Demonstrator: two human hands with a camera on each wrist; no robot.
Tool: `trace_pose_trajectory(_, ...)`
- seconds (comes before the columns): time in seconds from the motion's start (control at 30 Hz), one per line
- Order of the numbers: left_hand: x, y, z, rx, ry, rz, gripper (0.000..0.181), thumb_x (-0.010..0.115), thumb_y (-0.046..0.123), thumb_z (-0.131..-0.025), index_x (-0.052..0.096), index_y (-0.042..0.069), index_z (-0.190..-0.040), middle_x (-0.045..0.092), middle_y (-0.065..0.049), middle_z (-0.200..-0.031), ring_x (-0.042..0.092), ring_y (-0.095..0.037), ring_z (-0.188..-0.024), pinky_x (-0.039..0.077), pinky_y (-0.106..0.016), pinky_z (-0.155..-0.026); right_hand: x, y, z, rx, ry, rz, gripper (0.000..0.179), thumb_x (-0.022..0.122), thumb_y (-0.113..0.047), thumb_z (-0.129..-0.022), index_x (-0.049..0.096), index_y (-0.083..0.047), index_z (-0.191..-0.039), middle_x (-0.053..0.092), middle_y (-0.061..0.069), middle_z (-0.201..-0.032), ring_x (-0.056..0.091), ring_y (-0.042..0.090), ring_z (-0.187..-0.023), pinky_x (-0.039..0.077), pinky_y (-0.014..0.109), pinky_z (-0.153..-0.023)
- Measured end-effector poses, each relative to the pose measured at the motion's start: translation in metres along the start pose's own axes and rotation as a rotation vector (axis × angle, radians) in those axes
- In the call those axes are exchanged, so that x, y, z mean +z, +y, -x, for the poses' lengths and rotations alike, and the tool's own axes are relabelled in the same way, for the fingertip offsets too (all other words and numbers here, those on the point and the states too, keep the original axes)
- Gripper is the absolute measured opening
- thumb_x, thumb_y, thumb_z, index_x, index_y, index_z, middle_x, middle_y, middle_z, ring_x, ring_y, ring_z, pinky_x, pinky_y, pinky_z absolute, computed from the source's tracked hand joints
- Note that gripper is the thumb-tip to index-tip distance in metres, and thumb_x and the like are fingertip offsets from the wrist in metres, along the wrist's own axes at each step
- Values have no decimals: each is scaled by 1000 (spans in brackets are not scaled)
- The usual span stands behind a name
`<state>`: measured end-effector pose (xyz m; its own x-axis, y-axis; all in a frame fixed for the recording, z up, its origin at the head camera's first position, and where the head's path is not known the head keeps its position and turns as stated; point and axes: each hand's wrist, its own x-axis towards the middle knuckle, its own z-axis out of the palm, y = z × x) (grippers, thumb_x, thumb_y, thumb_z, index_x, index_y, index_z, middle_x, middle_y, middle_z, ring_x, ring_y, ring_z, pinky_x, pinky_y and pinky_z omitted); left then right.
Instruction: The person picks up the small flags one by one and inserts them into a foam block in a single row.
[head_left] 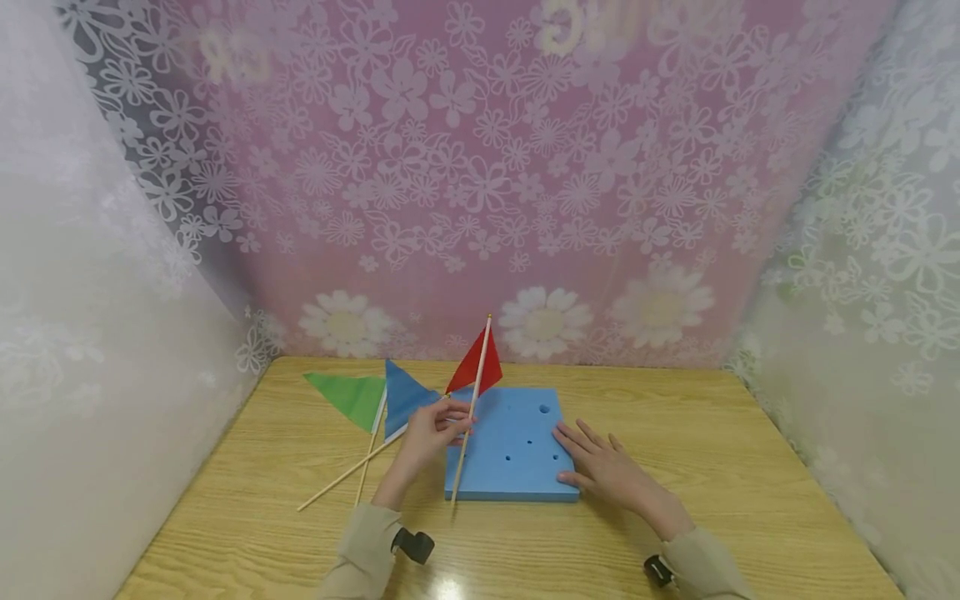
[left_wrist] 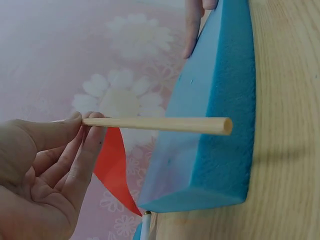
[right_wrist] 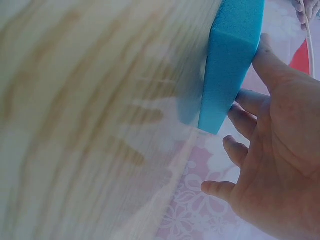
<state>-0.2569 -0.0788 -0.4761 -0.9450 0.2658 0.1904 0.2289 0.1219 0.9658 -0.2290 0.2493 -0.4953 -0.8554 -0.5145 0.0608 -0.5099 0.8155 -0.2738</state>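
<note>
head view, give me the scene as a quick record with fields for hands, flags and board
left hand: pinches the stick of the red flag
right hand: fingers straight, touching the right edge of the blue board
red flag: tilted, lower stick end free, in no hole
green flag and blue flag: left of the board, sticks crossing
blue board: lies on the wooden table, several small holes in top

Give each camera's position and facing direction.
Head: worn there, facing forward and down over the table; left hand, right hand show.
Left wrist: worn there, facing the red flag and block; left hand, right fingers show.
Right wrist: worn there, facing table and block; right hand, part of left show.
Both wrist views share the block and red flag.
</note>
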Motion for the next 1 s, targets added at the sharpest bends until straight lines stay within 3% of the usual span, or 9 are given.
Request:
trace_pose_trajectory(0.23,16,-1,0,16,-64,-15,30,68,4,-96,64,-10,-122,71,-26,-109,72,-44,-95,64,-40,-75,0,0,0,10,-1,13,73,58,-48,-101,36,-10,-158,34,11,-163,24,43,-150,21,79,-110)
trace_pose_trajectory(0.43,27,0,0,21,-108,-30,30,68,6,-97,64,-9,-122,71,-25,-110,73,-41,-95,63,-32,-74,-1,-1,0,24,-3,9,73,58,-49,-100,36,-11,-158,34,11,-163,24,43,-151,21,79,-110)
trace_pose_trajectory(0.67,39,2,-2,28,-118,-36,27,68,4,-96,66,-10,-119,73,-24,-107,74,-38,-91,64,-35,-73,0,-1,0,28,-4,4,73,59,-49,-100,37,-10,-158,34,11,-163,24,43,-151,21,79,-110)
trace_pose_trajectory(1.0,50,3,-7,26,-182,-77,25,66,9,-98,68,-7,-117,74,-20,-106,74,-37,-91,63,-29,-69,0,-2,-1,33,1,3,72,60,-47,-100,37,-11,-158,35,11,-163,24,44,-151,21,79,-110)
